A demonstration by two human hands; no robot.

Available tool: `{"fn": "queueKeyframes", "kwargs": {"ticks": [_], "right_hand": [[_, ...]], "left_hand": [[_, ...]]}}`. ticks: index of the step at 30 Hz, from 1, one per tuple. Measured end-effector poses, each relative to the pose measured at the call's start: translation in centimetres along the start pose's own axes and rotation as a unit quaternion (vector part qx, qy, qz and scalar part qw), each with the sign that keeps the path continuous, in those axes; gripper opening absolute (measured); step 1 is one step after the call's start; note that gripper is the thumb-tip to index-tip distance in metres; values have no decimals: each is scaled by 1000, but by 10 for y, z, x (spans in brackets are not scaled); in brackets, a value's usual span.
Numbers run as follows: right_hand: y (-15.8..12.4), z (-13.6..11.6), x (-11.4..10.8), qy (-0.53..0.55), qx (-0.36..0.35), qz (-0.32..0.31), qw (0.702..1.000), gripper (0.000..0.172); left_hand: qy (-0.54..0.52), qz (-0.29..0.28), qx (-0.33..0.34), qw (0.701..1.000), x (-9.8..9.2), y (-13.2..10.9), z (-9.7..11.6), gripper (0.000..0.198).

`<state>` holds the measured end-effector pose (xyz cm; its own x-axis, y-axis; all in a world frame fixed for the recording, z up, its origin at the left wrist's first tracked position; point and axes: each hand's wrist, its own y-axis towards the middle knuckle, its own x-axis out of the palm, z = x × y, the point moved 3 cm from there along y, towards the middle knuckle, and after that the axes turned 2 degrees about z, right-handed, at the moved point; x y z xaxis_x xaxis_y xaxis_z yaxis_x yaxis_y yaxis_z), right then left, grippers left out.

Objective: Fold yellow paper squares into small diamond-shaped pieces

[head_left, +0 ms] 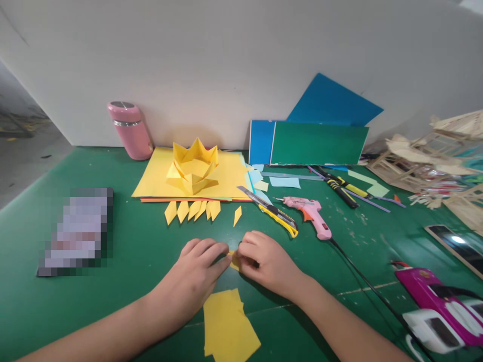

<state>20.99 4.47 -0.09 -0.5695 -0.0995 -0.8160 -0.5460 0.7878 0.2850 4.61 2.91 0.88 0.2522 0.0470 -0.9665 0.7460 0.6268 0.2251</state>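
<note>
Between my left hand (206,266) and my right hand (264,259) is a small piece of yellow paper (234,262), pinched by the fingers of both just above the green table. Most of the piece is covered by my fingers. Below my hands lies a loose pile of yellow paper squares (228,324). Beyond them, several folded yellow paper diamonds (183,211) line up along a stack of coloured paper, and a single diamond (237,216) lies apart to their right. A folded yellow paper crown shape (194,168) rests on the stack.
A pink hot glue gun (307,211) and a yellow utility knife (269,212) with its blade out lie right of centre. The glue gun's cord runs to a magenta power strip (433,296). A pink thermos (131,131) leans at the back; blue and green boards (319,144) stand against the wall.
</note>
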Motion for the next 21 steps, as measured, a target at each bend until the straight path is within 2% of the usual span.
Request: {"fn": "queueKeyframes", "kwargs": {"ticks": [6, 21], "right_hand": [[0, 0, 0, -1, 2, -7, 1000, 25], [-1, -2, -5, -30, -17, 0, 999, 19]], "left_hand": [[-15, -18, -2, 1000, 0, 1, -1, 36], [19, 5, -3, 1000, -2, 0, 0, 34]]}}
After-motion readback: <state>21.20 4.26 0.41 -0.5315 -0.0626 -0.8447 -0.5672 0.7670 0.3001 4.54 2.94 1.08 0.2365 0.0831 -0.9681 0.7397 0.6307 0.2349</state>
